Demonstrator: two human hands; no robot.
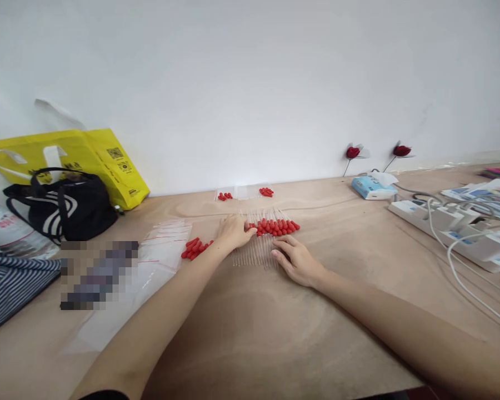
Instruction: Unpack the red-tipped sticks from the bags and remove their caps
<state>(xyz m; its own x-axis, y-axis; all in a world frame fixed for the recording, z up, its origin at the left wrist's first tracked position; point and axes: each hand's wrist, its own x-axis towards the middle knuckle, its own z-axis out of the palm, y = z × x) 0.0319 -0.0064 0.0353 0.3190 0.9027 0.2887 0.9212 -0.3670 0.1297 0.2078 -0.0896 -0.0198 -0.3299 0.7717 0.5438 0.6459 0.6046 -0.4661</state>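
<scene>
A row of glass droppers with red rubber bulbs [277,226] lies across the middle of the wooden table, with clear glass tubes [250,255] pointing both toward me and toward the wall. At the left end of the row, my left hand [233,230] has its thumb and fingers closed around a red bulb. My right hand [298,261] rests on the near side, fingers loosely curved and apart, fingertips touching the tubes at the right end. Beside my left forearm is a pile of red bulbs [195,248], partly hidden by the arm.
Clear zip bags [158,250] lie to the left. Behind the row, two small bulb groups [225,196] sit on clear bags. A yellow bag [120,166] and black bag [79,205] stand far left. Tissues [373,188], power strips [445,225] and white cables are on the right.
</scene>
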